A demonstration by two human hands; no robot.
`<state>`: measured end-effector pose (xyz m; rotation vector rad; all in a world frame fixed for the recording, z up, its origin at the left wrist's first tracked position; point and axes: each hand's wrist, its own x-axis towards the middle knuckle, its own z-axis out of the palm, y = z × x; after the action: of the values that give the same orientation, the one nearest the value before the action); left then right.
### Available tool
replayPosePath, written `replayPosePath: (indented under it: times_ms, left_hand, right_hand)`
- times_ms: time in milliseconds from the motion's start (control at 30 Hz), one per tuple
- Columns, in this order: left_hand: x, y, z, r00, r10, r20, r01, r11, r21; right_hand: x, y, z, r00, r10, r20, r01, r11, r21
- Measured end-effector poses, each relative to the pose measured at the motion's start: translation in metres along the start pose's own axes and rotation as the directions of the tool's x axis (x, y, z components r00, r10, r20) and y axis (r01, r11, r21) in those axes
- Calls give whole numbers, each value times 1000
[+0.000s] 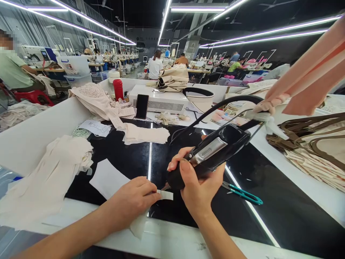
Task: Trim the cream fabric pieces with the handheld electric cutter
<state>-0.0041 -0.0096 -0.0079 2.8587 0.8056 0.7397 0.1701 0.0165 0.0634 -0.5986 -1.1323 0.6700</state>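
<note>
Tool (207, 154) is clenched in right hand (201, 190); left hand (129, 199) pinches pale strip (167, 195) by tabletop (283, 201) near edge, seemingly steadying it.

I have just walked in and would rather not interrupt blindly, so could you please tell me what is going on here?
The person's right hand grips a black handheld tool above the black work surface. The left hand holds a small pale strip near the tool's lower end. Teal-handled scissors lie to the right, and a white piece lies beside the left hand.
</note>
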Motion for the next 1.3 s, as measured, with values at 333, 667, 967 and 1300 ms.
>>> replayPosePath:
  times_ms: [333,667,967,1300]
  left_hand:
    - [-4,-6,3,999,-3,36,3,1000,-12]
    - [-4,-5,2,1000,-2,8,2,1000,-2]
    - [-4,-5,-2,1000,4,0,-4,1000,-30]
    - [-3,-5,-3,1000,12,17,-12,1000,-28]
  right_hand:
    - [1,-4,1,1000,13,-26,-14,999,-48]
    - [0,-4,-8,999,9,-54,-12,999,-43]
    - [-4,-10,-6,998,48,-38,-49,999,-22]
    - [-14,-10,-1,999,38,18,-39,999,23]
